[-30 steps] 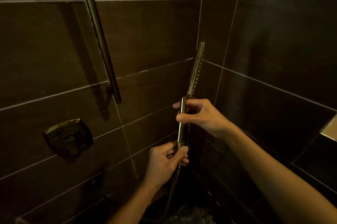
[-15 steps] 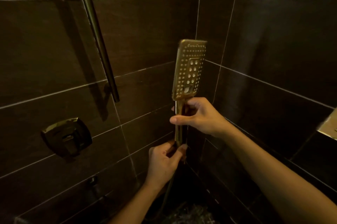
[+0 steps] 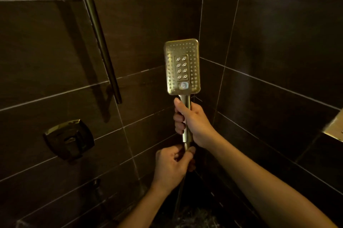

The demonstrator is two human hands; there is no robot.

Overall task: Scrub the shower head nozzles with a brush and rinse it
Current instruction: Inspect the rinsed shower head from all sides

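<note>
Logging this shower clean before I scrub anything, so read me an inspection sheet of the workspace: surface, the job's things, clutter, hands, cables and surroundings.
Surface: dark tiled walls with pale grout lines; the floor is too dim to read.
Job's things: gold shower head held upright, nozzle face toward the camera; no brush in view.
Clutter: nothing seen.
Hands: right hand grips the handle; left hand holds the hose end just below it.
Cables: hose hangs down from the handle's base.
Surroundings: slide bar and valve handle on the left wall; pale ledge at the right edge, unclear what it is.
</note>
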